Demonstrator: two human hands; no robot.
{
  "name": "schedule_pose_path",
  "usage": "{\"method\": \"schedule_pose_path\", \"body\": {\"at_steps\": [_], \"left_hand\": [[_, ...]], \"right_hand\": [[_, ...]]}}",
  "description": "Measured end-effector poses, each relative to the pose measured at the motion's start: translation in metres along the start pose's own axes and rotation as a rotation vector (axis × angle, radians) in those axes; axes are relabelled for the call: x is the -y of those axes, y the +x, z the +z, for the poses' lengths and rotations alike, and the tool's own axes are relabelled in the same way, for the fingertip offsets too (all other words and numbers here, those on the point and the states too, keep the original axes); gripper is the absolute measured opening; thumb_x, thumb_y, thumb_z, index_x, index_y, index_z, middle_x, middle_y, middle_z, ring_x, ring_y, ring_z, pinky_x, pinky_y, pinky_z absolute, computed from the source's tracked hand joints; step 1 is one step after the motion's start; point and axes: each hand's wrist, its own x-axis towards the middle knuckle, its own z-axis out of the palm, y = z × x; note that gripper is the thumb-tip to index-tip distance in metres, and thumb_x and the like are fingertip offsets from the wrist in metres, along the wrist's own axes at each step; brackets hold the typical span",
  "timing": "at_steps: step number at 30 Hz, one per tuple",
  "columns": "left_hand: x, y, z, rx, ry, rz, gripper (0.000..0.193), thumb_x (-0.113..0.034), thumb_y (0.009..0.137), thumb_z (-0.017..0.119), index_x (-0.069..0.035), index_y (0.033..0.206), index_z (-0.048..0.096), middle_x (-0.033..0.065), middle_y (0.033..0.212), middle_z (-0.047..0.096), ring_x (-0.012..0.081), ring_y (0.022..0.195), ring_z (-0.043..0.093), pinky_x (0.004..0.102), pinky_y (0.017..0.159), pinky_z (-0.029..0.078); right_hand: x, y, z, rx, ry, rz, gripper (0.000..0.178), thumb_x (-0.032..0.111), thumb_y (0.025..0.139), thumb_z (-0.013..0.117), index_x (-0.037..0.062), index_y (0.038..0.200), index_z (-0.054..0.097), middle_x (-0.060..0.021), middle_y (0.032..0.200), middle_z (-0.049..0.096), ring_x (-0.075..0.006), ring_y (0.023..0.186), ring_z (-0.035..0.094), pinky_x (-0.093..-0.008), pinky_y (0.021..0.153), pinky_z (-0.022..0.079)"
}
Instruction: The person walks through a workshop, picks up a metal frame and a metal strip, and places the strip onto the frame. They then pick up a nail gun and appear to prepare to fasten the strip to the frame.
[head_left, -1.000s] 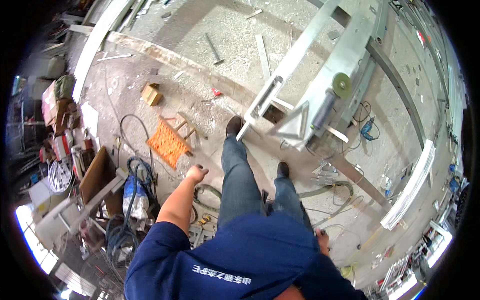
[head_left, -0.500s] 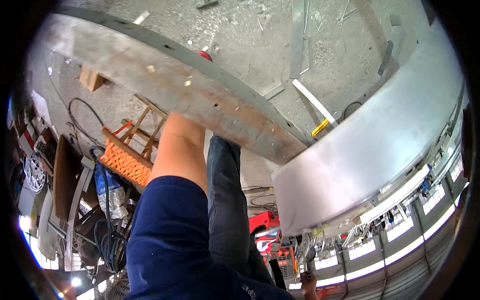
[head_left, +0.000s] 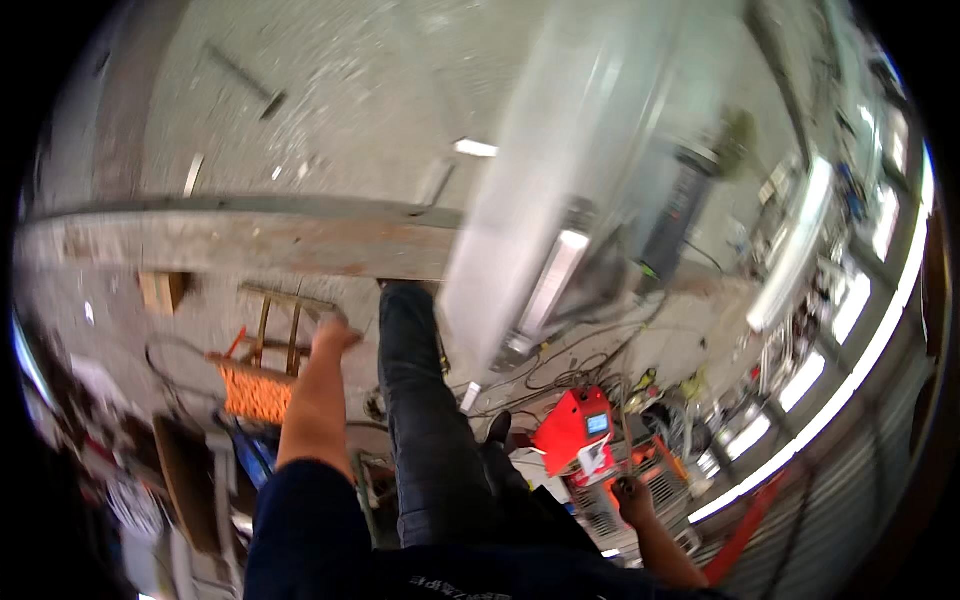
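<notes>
My left hand hangs just in front of a long grey metal beam, apart from it and beside a stool with an orange woven seat. Motion blurs its fingers, so their pose is unclear. At the lower right, my right hand is closed around something dark I cannot make out, close to a red machine with a small lit screen. A large pale sheet-metal panel, smeared by motion, stands across the beam's right end. Neither hand touches it.
A small cardboard box lies left of the stool. Black cables trail over the floor before the red machine. A blurred dark grey elongated object is right of the panel. Metal offcuts lie beyond the beam.
The view has turned, so the beam now runs nearly level and the panel looks steeper. My left hand, hidden behind the beam before, now shows in front of it. More of my right forearm is visible.
</notes>
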Motion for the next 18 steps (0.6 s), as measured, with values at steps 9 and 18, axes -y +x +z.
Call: {"method": "schedule_pose_path", "body": {"at_steps": [9,18], "left_hand": [[0.028,-0.198,0.095,0.264,-0.119,-0.208,0.023,-0.028,0.090,0.061,-0.005,0.087,0.063,0.0127,0.067,0.056,0.0256,0.053,0.055,0.0458,0.050,0.050],[-0.059,-0.319,0.099,-0.236,-0.104,0.010,0.021,-0.021,0.091,0.059,-0.004,0.079,0.060,0.0084,0.059,0.050,0.0216,0.041,0.047,0.0389,0.036,0.038]], "right_hand": [[-0.125,-0.028,0.042,-0.127,0.271,-0.102,0.030,0.034,0.086,0.072,0.0074,0.098,0.069,-0.0163,0.087,0.070,-0.0306,0.081,0.069,-0.0412,0.073,0.053],[-0.310,0.027,0.154,-0.250,0.428,-0.257,0.037,0.043,0.082,0.070,0.0075,0.093,0.070,-0.0176,0.087,0.070,-0.0352,0.085,0.067,-0.0442,0.074,0.053]]}}
